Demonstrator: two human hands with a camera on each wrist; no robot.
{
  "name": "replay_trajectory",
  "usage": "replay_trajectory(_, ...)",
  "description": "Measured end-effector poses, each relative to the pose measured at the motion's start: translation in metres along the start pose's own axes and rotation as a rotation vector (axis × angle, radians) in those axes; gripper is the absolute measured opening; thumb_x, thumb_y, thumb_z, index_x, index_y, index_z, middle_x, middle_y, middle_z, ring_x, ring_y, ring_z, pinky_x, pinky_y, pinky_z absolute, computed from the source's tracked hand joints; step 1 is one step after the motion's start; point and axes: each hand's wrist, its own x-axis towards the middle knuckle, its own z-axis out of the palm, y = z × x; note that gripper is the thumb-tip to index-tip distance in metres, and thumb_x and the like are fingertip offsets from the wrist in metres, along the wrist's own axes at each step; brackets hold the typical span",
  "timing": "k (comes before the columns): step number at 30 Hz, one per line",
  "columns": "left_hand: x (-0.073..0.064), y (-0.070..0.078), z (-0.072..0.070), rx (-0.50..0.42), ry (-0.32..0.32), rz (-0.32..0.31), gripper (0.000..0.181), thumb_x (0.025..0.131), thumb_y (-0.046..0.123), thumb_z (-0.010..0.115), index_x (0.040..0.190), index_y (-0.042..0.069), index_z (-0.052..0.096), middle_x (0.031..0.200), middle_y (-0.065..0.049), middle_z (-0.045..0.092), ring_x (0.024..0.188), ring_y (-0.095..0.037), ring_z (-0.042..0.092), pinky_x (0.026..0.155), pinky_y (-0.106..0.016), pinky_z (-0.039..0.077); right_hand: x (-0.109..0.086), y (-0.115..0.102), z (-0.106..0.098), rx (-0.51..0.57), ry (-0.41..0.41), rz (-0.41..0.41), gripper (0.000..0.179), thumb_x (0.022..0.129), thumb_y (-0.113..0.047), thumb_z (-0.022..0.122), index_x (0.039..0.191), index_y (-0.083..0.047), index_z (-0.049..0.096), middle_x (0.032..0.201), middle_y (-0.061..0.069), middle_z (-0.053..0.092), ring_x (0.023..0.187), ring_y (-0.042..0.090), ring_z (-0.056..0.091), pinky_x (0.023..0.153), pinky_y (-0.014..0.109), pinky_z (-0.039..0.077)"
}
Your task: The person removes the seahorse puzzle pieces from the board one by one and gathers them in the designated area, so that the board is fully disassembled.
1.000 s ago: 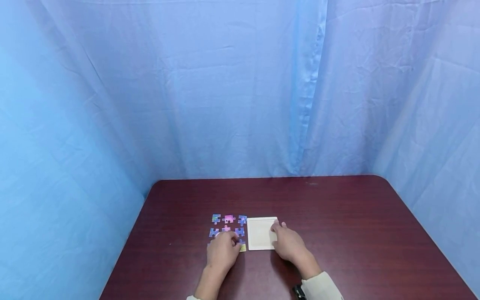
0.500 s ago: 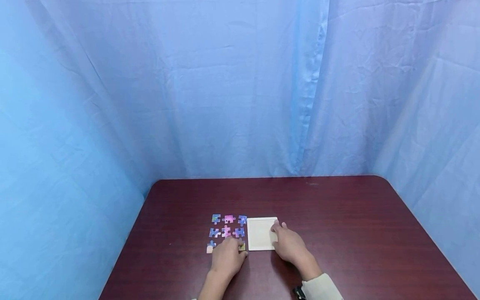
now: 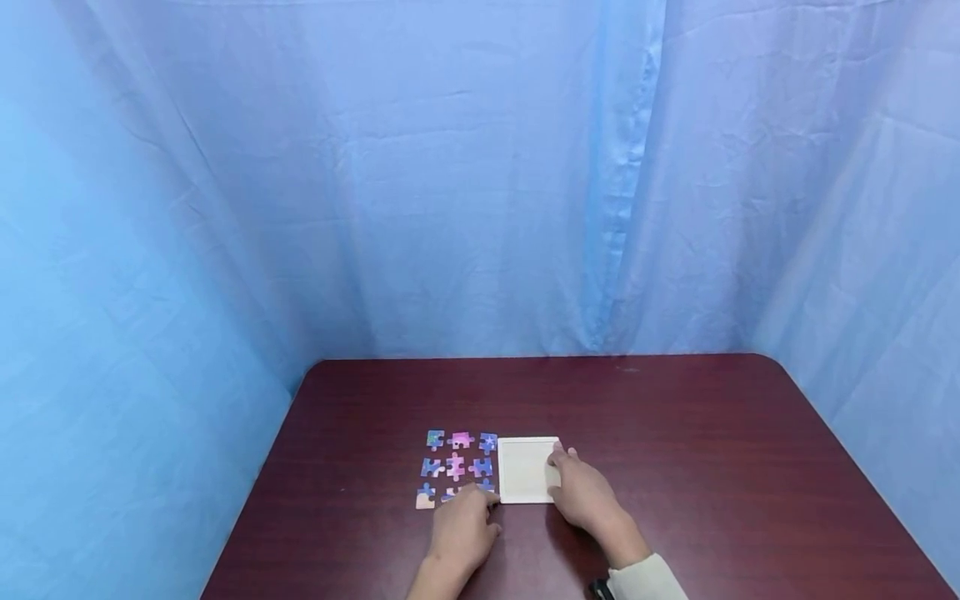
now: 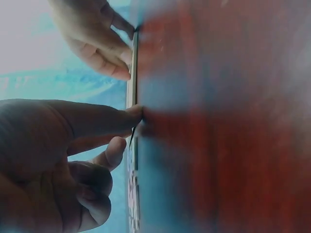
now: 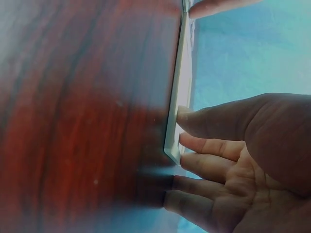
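Several printed jigsaw pieces in blue, pink and yellow lie in spaced rows left of a pale square puzzle tray [image 3: 528, 472]. A pink piece [image 3: 455, 467] sits in the middle of them. My left hand [image 3: 465, 527] is at the near right of the rows, index fingertip over the corner piece [image 3: 486, 483] by the tray's near left corner. That piece is partly hidden; its thumb is apart from the index, other fingers bent. My right hand [image 3: 588, 496] rests on the tray's right side. In the right wrist view its thumb [image 5: 214, 119] lies on the tray, outer fingertips beyond the edge.
The dark red-brown table [image 3: 675, 433] extends on both sides. Light blue curtains [image 3: 465, 208] hang behind it and along its sides. A cream sleeve [image 3: 647, 579] and a black wrist strap [image 3: 600, 588] show at the right arm.
My left hand has drawn back nearer the table's front and slightly right, uncovering the middle row and the near left piece. My right hand stays on the tray.
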Motion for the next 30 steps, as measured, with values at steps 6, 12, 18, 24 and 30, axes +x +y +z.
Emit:
replay_trajectory(6,-0.003,0.008,0.003,0.026,-0.01,0.001,0.031,0.073,0.012,0.091,0.103,0.02,0.085,0.096,-0.001,0.081,0.083,-0.025,0.077,0.066,-0.043,0.059,0.001,0.006,-0.004,0.009,0.05,-0.013,0.039,0.087,-0.003,0.076,0.124,0.005,0.068,0.139,0.029,0.067,0.127,0.045,0.066,0.102,0.056,0.054)
replay_trajectory(12,-0.001,0.012,0.008,0.097,-0.01,0.052,0.01,0.081,0.017,0.088,0.076,0.019,0.08,0.076,-0.001,0.072,0.064,-0.021,0.069,0.053,-0.039,0.052,0.002,0.014,-0.006,0.027,0.053,-0.007,0.044,0.085,0.0,0.074,0.128,0.007,0.066,0.138,0.031,0.066,0.126,0.045,0.067,0.104,0.056,0.054)
replay_trajectory(18,0.0,0.013,0.01,0.133,0.004,0.08,0.026,0.089,0.018,0.082,0.065,0.019,0.072,0.069,0.0,0.064,0.058,-0.017,0.064,0.049,-0.036,0.047,0.004,0.017,-0.007,0.044,0.055,-0.008,0.048,0.084,0.003,0.072,0.13,0.009,0.065,0.139,0.032,0.065,0.128,0.046,0.066,0.107,0.056,0.052)
replay_trajectory(24,-0.002,0.014,0.01,0.128,-0.011,0.06,0.023,0.093,0.019,0.079,0.07,0.018,0.075,0.069,-0.001,0.065,0.059,-0.019,0.064,0.05,-0.037,0.049,0.002,0.017,-0.006,0.049,0.057,-0.008,0.049,0.081,0.004,0.069,0.13,0.01,0.065,0.145,0.034,0.06,0.135,0.047,0.061,0.11,0.057,0.049)
replay_trajectory(30,-0.001,0.014,0.008,0.117,-0.031,0.041,0.012,0.088,0.019,0.084,0.077,0.018,0.079,0.072,-0.002,0.068,0.062,-0.021,0.067,0.052,-0.039,0.05,0.001,0.016,-0.005,0.046,0.065,-0.006,0.049,0.081,0.004,0.067,0.129,0.01,0.065,0.15,0.033,0.056,0.14,0.046,0.056,0.114,0.056,0.047)
